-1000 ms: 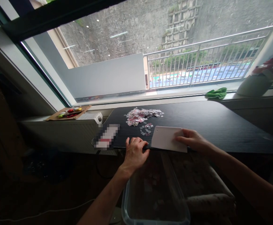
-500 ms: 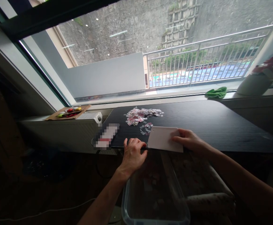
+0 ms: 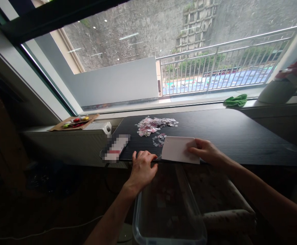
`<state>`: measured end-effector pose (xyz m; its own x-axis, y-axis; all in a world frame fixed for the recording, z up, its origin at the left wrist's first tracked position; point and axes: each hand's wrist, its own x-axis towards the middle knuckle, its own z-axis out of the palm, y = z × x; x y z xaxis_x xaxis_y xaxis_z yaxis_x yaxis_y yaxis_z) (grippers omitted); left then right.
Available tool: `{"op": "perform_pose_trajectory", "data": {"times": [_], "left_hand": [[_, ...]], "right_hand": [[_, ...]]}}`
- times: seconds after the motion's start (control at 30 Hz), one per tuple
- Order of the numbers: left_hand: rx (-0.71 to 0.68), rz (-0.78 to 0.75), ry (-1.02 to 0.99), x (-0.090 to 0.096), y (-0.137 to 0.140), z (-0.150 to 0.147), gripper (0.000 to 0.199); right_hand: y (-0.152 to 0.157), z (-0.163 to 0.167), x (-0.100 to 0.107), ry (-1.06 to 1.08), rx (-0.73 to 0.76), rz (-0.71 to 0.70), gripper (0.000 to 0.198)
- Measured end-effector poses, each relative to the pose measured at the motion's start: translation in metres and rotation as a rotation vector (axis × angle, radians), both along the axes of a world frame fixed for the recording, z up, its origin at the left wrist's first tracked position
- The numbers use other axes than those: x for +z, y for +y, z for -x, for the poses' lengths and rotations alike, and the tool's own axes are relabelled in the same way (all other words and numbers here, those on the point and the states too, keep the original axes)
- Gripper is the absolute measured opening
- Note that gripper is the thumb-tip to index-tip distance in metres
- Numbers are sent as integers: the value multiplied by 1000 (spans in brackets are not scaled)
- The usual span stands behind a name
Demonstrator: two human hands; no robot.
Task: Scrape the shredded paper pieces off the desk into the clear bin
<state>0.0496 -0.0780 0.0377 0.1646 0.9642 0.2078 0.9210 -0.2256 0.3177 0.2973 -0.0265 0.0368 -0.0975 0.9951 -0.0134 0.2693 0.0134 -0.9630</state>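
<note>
A thin white card (image 3: 177,149), with a small hole near its upper left corner, is pinched at its right side by my right hand (image 3: 207,152). Its lower edge sits along the front edge of the black table (image 3: 227,132). My left hand (image 3: 143,167) rests at that edge, left of the card and apart from it, thumb and forefinger spread with nothing visible between them. Beyond the card lies a heap of small paper scraps (image 3: 151,126), white and pinkish. A smaller scatter of scraps (image 3: 159,139) lies between heap and card.
Below the table edge stands a clear plastic bin (image 3: 199,228) with some scraps inside, dimly lit. A blurred-out flat object (image 3: 116,148) lies at the table's left corner. Left is a radiator (image 3: 97,127) with cardboard on top. A green cloth (image 3: 236,100) lies on the sill.
My left hand has shifted slightly left, away from the card. The card has moved a little away from me in my right hand. The scraps have stayed in place.
</note>
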Motion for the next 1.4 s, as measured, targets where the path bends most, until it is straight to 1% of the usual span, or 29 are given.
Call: {"op": "perform_pose_trajectory", "data": {"times": [0.1, 0.2, 0.37, 0.47, 0.57, 0.67, 0.83, 1.0, 1.07, 1.2, 1.3, 1.4], "left_hand": [[-6, 15, -7, -1, -1, -1, 19], [-3, 20, -13, 1, -1, -1, 20], [-7, 17, -11, 3, 0, -1, 18], [-6, 29, -14, 3, -2, -1, 17], [-10, 49, -31, 4, -4, -1, 16], [-9, 36, -44, 4, -2, 0, 17], [27, 19, -45, 6, 9, 4, 16], [61, 47, -51, 3, 16, 7, 16], [60, 49, -59, 1, 16, 8, 15], [47, 47, -57, 1, 16, 8, 14], [34, 44, -54, 1, 15, 9, 14], [37, 41, -60, 0, 15, 9, 14]], "right_hand": [[-8, -1, 8, 27, 44, 20, 21], [-8, -5, 13, 33, 55, 40, 23], [2, -4, 5, 21, -5, -27, 22], [2, 0, 1, 24, 50, -15, 21], [-3, 1, 3, 12, 112, -3, 20], [-4, -1, 6, -12, 103, -32, 20], [10, -4, 11, 16, 87, -79, 21], [33, 6, 19, 115, -4, -122, 25], [42, 14, 17, 148, -11, -129, 26], [52, 25, 2, 152, 11, -163, 25], [47, 22, -3, 134, 50, -153, 25], [37, 9, 3, 100, 96, -112, 28]]}}
